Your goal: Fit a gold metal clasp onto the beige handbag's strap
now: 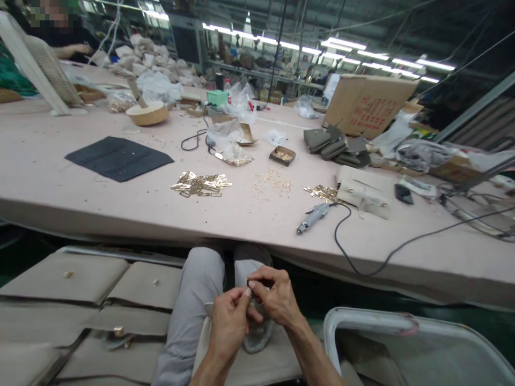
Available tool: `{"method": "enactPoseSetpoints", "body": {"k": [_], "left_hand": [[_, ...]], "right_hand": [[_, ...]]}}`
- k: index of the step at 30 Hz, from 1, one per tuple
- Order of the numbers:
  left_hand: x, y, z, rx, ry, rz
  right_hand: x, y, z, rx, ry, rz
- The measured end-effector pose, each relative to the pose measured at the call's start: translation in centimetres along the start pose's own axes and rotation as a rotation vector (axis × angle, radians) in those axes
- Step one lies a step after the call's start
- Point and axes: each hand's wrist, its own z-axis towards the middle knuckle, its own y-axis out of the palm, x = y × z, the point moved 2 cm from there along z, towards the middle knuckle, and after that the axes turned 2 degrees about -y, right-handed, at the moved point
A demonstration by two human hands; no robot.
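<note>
Over my lap, my left hand (230,321) and my right hand (278,299) meet, thumbs and forefingers pinched together. Between the fingertips is a small dark piece, too small and covered to name. A beige bag panel (267,362) lies across my legs under both wrists. Just below the fingers a pale grey loop (257,342) hangs over it, partly hidden by the hands. On the table ahead, a grey electric screwdriver (313,217) lies on its side, beyond the reach of either hand.
Gold metal plates (199,184) and scattered tiny fittings (271,182) lie on the table (120,201). A small tray (282,155) holds more fittings. Beige bags (66,276) are stacked at left; a white-rimmed bin (374,316) stands at right. The cord (386,265) crosses the table edge.
</note>
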Motion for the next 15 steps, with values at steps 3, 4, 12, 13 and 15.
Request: {"method": "enactPoseSetpoints", "body": {"k": [3,4,12,13,15], "left_hand": [[-0.1,-0.1,0.1,0.012,0.053,0.027],[-0.1,-0.2,0.0,0.023,0.07,0.033],[-0.4,-0.8,-0.3,0.083,0.052,0.013],[-0.6,-0.9,-0.2,0.084,0.057,0.005],[-1.1,-1.0,0.2,0.085,0.058,-0.006]], "right_hand": [[0.1,0.4,-0.1,0.011,0.01,-0.012],[0.2,0.5,-0.2,-0.003,0.031,-0.002],[-0.6,-7.6,3.8,0.479,-0.011,-0.293],[-0.9,-9.6,4.8,0.593,-0.014,-0.419],[-1.2,-12.9,7.1,0.74,0.052,-0.661]]}}
